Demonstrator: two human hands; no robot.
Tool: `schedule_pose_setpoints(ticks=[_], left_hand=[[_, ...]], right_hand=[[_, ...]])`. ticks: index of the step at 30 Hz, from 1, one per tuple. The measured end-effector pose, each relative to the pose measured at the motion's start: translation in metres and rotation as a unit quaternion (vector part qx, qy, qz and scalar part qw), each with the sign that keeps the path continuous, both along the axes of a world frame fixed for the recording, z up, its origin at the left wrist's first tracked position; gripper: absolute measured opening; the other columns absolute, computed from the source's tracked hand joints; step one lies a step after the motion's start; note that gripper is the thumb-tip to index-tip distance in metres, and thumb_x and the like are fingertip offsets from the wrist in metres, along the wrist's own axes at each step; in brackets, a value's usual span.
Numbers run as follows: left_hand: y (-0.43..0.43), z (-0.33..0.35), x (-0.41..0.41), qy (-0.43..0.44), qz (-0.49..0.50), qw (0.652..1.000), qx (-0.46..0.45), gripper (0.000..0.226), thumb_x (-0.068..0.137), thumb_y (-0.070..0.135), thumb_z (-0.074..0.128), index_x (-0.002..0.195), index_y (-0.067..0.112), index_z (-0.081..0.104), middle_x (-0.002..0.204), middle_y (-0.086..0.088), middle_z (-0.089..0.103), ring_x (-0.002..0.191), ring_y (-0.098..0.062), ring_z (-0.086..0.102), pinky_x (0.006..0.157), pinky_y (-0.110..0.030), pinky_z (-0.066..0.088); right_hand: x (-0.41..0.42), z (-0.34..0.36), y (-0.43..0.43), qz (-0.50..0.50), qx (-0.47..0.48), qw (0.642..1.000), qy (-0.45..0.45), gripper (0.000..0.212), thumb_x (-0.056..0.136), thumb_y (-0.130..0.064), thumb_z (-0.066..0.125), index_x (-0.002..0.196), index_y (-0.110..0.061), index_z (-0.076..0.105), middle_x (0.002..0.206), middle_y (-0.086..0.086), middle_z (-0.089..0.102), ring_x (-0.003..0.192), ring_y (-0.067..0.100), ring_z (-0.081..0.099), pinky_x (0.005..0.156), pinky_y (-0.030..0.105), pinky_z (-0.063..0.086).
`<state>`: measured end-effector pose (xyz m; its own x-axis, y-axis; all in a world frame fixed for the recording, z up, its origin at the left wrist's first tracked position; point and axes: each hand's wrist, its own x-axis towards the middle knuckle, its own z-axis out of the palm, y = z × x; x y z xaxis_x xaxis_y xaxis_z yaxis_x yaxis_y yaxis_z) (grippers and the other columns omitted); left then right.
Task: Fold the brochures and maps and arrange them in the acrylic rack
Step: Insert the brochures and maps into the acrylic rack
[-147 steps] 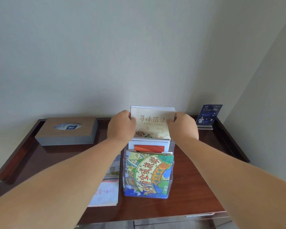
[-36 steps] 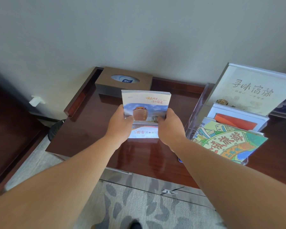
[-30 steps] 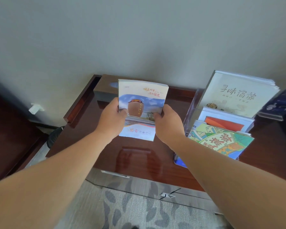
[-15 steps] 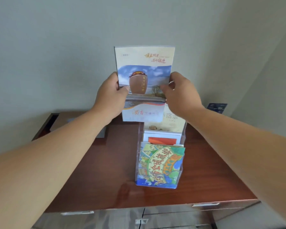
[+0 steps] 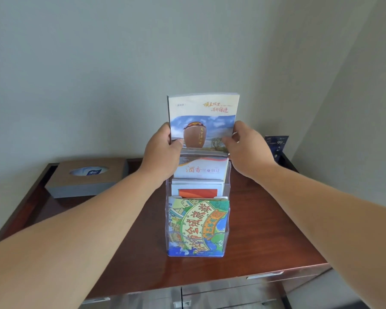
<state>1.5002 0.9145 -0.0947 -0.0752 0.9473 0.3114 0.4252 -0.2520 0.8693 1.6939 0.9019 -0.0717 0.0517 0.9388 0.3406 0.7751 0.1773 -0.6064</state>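
The jar brochure (image 5: 202, 121) is standing upright at the back of the acrylic rack (image 5: 229, 181), its lower end sitting down in the rearmost pocket and its top half rising well above the clear walls. The left hand (image 5: 163, 150) is gripping its left edge, thumb lying across the printed front and fingers wrapping behind. The right hand (image 5: 247, 148) is pinching the right edge the same way, thumb on the front. Both forearms are reaching in from the near corners.

Just in front of it, a white booklet with an orange panel (image 5: 197, 192) is sitting in the middle pocket, covering the jar brochure's bottom edge. In the front pocket the cartoon map (image 5: 197, 226) is filling the space, its green and blue artwork facing the camera.

The rack is standing on the dark wooden worktop (image 5: 265, 230), near the middle. Over to the left a brown tissue box (image 5: 87, 177) is resting close to the wall. At the back right corner a small blue sign card (image 5: 276, 146) is standing, partly hidden by the right wrist. Below the front edge, metal drawer handles (image 5: 264, 275) are showing.
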Motion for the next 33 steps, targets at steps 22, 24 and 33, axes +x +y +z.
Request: schedule_pose_setpoints(ticks=[22, 24, 33], left_hand=[[-0.006, -0.042, 0.004, 0.080, 0.015, 0.988, -0.134, 0.019, 0.093, 0.012, 0.044, 0.087, 0.016, 0.062, 0.068, 0.001, 0.054, 0.057, -0.014, 0.044, 0.051, -0.027, 0.030], [-0.006, -0.046, 0.003, 0.106, 0.020, 0.982, -0.157, 0.020, 0.092, 0.012, 0.043, 0.082, 0.010, 0.061, 0.065, -0.002, 0.052, 0.057, -0.018, 0.043, 0.050, -0.028, 0.029], [-0.004, -0.063, -0.001, 0.182, 0.022, 0.964, -0.192, 0.029, 0.097, 0.016, 0.044, 0.121, 0.009, 0.057, 0.113, -0.009, 0.065, 0.093, -0.025, 0.062, 0.067, -0.034, 0.046]], right_hand=[[0.003, -0.053, -0.006, -0.035, -0.128, 0.991, -0.030, 0.025, 0.095, -0.023, 0.053, 0.070, -0.018, 0.048, 0.068, -0.002, 0.051, 0.062, 0.014, 0.047, 0.051, 0.027, 0.032], [0.002, -0.057, -0.006, -0.035, -0.145, 0.988, -0.040, 0.030, 0.095, -0.024, 0.052, 0.067, -0.022, 0.045, 0.068, -0.004, 0.051, 0.064, 0.017, 0.049, 0.050, 0.027, 0.031], [-0.005, -0.075, -0.007, -0.026, -0.176, 0.983, -0.037, 0.018, 0.098, -0.019, 0.043, 0.100, -0.018, 0.061, 0.092, 0.000, 0.061, 0.080, 0.019, 0.060, 0.060, 0.026, 0.047]])
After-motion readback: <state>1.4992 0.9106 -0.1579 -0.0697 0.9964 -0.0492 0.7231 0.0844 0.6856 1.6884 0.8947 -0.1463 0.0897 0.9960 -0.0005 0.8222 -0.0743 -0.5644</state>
